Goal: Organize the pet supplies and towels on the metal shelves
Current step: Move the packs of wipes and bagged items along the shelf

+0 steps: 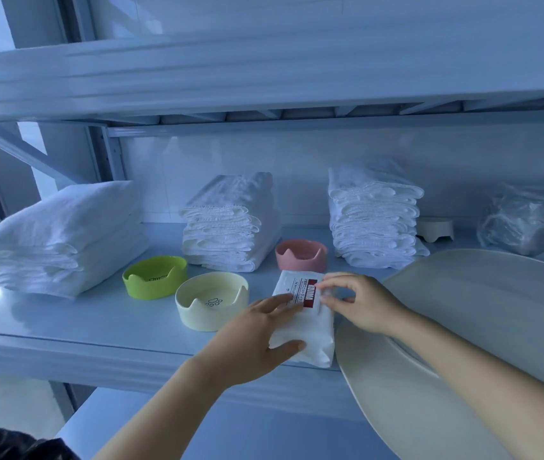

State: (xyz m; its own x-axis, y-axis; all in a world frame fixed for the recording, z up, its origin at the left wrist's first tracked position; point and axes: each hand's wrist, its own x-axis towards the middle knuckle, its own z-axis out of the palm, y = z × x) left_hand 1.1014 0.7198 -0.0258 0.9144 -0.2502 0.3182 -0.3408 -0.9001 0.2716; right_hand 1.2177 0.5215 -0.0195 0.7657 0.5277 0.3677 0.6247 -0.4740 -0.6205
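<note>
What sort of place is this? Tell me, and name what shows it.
Probably a storeroom for a pet grooming or boarding business: white metal shelving, stacks of folded white towels, and cat-eared pet bowls beside a wipes pack.

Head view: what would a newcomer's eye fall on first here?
Centre front on the metal shelf, the left hand holds a white packet with a red label while the right hand pinches its top face. Nearby stand a green bowl, a cream bowl and a pink bowl, all cat-eared, before three white towel stacks.
</note>
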